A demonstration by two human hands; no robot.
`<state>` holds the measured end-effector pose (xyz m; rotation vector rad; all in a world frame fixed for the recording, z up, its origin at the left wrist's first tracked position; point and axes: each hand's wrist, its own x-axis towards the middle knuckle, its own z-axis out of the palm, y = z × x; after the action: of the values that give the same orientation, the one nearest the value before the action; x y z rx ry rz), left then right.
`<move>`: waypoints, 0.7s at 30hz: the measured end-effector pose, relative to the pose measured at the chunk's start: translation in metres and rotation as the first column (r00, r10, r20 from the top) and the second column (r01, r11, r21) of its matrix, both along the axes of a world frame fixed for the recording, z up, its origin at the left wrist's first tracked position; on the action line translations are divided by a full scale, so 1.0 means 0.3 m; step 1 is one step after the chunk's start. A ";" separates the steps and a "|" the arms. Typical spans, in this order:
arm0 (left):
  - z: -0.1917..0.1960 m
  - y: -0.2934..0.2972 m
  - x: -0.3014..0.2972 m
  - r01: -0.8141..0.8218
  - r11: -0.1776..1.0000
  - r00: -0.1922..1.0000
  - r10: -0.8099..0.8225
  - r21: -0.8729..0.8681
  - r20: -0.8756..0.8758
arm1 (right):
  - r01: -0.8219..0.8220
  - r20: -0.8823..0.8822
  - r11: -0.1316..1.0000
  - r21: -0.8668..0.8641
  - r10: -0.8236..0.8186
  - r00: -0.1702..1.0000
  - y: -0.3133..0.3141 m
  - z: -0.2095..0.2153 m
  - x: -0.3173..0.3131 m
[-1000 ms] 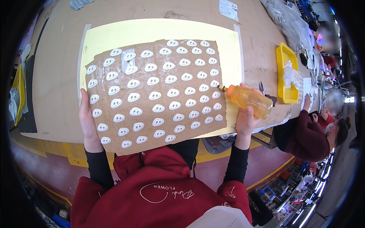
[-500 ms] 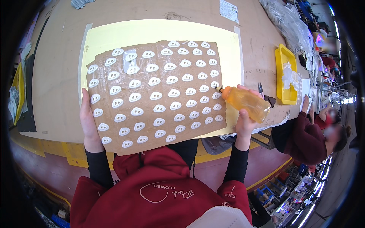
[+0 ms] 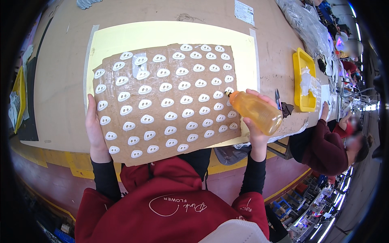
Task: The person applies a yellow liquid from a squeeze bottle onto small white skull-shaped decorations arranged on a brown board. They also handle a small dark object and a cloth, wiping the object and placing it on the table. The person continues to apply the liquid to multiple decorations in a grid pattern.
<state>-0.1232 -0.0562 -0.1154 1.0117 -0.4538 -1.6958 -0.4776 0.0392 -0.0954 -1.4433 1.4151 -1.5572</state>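
A brown cardboard sheet (image 3: pixel 162 117) carries rows of small white snout-shaped pieces (image 3: pixel 186 99), each with two holes. My left hand (image 3: pixel 95 131) grips the sheet's left edge, thumb along the side and the other fingers hidden. A squeeze bottle (image 3: pixel 261 113) of amber liquid lies tilted in my right hand (image 3: pixel 256 135), which is closed around it. Its orange cap and dark narrow tip point left, at a white piece near the sheet's right edge. Whether the tip touches that piece I cannot tell.
Pale yellow paper (image 3: pixel 162 32) is taped to the table (image 3: pixel 60 81) beneath the sheet. Right of the bottle are a dark-handled tool (image 3: pixel 277 97) and a dark cloth (image 3: pixel 287 109). A yellow tray (image 3: pixel 298 81) holds white scraps. Another person (image 3: pixel 330 141) works farther right.
The bottle and my right hand have shifted slightly left, bringing the tip farther over the sheet's right edge. The sheet has barely moved, with my left hand still at its edge.
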 end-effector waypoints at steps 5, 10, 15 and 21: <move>-0.004 -0.002 0.005 0.017 1.000 1.000 -0.017 -0.005 -0.020 | 0.036 -0.081 0.999 0.024 -0.034 0.996 -0.032 0.036 0.015; 0.004 -0.001 -0.007 -0.006 1.000 1.000 0.006 0.011 0.007 | 0.120 -0.102 0.989 0.085 -0.111 0.989 -0.070 0.065 -0.002; 0.002 -0.005 -0.006 -0.015 1.000 0.999 0.014 0.014 0.031 | 0.190 -0.155 0.973 0.130 -0.170 0.973 -0.123 0.105 -0.016; -0.009 -0.004 0.004 -0.013 1.000 0.999 0.011 0.025 0.051 | 0.122 -0.163 0.975 0.185 -0.092 0.982 -0.178 0.128 -0.034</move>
<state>-0.1219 -0.0575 -0.1180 1.0766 -0.4591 -1.6719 -0.4877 -0.0141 -0.0568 -1.4130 1.7110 -1.3509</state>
